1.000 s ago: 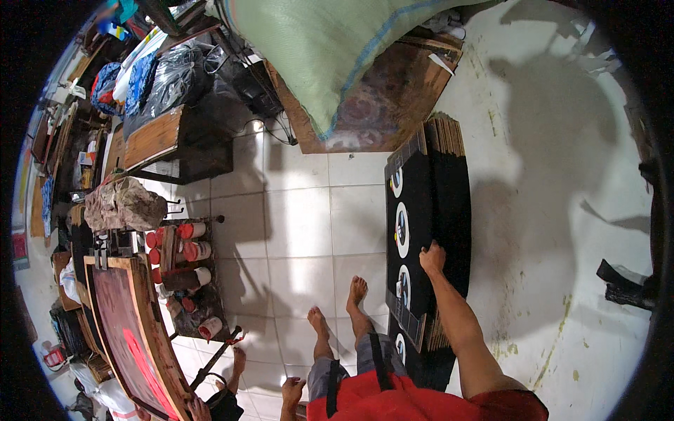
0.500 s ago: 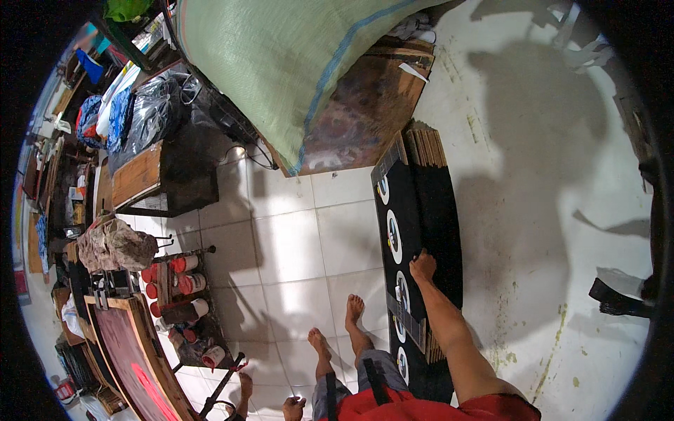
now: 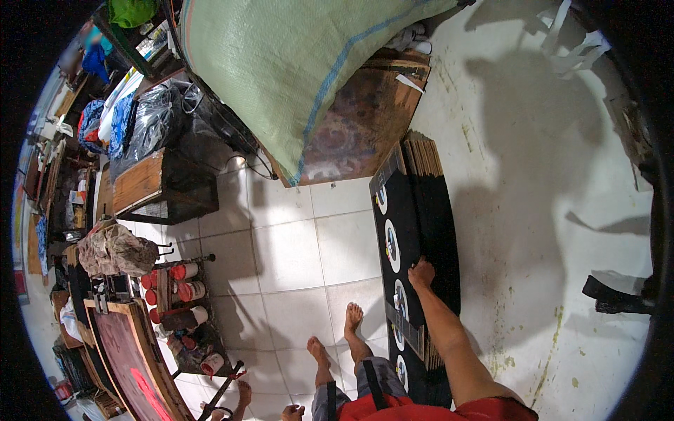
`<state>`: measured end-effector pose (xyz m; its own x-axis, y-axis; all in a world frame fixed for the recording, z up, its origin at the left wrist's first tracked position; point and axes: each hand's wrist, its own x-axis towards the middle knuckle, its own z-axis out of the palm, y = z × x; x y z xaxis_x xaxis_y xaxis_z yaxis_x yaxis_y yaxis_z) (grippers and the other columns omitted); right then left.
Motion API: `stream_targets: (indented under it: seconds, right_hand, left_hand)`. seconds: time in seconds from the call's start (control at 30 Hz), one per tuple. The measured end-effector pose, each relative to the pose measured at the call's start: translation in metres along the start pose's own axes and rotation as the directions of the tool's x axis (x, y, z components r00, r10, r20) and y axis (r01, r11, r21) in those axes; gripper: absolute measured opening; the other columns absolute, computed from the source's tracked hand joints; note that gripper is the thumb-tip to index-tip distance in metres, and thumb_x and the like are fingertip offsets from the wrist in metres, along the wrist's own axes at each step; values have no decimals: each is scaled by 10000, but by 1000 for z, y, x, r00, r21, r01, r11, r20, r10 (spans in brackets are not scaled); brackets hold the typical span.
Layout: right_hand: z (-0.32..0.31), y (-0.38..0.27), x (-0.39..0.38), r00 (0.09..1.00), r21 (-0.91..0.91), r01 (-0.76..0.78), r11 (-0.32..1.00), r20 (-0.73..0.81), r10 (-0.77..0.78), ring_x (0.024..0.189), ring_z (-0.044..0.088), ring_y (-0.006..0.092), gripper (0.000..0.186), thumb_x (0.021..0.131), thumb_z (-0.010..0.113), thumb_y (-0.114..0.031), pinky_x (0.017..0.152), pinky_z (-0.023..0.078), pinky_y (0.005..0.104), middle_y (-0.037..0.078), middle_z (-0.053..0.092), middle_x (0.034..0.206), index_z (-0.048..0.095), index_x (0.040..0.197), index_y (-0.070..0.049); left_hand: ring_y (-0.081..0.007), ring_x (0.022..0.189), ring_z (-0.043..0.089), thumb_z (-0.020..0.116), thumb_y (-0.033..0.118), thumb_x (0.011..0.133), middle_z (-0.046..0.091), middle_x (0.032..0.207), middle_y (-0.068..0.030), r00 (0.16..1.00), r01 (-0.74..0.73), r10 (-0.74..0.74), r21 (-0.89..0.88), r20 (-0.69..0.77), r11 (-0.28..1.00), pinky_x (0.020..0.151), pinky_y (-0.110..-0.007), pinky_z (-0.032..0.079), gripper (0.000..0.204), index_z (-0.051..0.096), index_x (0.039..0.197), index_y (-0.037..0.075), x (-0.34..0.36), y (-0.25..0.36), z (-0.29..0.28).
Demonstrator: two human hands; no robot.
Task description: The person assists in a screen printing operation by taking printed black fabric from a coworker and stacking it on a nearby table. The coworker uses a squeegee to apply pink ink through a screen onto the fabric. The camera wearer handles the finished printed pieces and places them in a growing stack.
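My right hand (image 3: 421, 272) rests closed on black printed panels (image 3: 432, 221), which lie on a tall stack of boards beside my right leg; whatever its fingers hold is hidden. The panels carry white circular prints (image 3: 392, 244) and a greyish strip along one side. Low at the bottom edge, my left hand (image 3: 293, 412) is partly visible beside my shorts, fingers curled; what, if anything, is in them is too small to make out.
A large green sack (image 3: 267, 70) overlies a wooden board (image 3: 351, 140). Leftward are a wooden box (image 3: 140, 189), paint containers (image 3: 188, 288), a framed screen (image 3: 123, 351) and another person's bare foot (image 3: 243, 393). A pale wall (image 3: 512, 295) runs along the right.
The view has shifted, so most of the room sits lower in the picture. My right hand stays on the black panels; my left hand has slipped mostly below the frame.
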<state>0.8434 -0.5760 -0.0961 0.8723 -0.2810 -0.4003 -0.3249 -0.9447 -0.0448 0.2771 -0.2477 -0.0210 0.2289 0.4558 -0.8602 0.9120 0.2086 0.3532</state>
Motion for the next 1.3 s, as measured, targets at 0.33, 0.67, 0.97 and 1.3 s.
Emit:
stream_targets:
  seconds: [0.33,0.67,0.97,1.3]
  right_hand:
    - [-12,-3,-8,1000,18,17,1000,-1,-17,866,622,321,442,682,739,-241,759,508,395,176,634,891,552,1016,-21]
    - [-41,38,-136,974,369,89,925,-225,-4,926,583,352,455,780,638,-194,813,448,423,199,623,983,486,1148,25]
    - [34,135,-322,999,217,-31,976,20,27,859,584,405,385,732,608,-251,757,460,481,238,608,857,541,1035,-24]
    - [92,201,-443,946,198,-41,979,323,-26,861,609,364,378,681,638,-289,793,478,434,218,632,880,640,894,23]
  left_hand:
    - [-175,648,592,679,162,707,630,734,-111,1000,-17,17,58,-5,998,597,-293,467,317,595,916,-60,-19,1,-1]
    - [-170,658,599,657,121,764,632,738,-109,994,-97,98,-17,51,995,612,-281,483,250,583,912,-67,2,-13,7]
    - [-158,667,580,640,131,739,629,723,-104,913,-399,393,35,107,916,626,-280,462,244,607,882,-64,42,11,-22]
    - [-132,614,570,644,192,773,616,697,-56,968,-157,160,-28,193,987,541,-268,428,220,601,885,7,30,-60,-94]
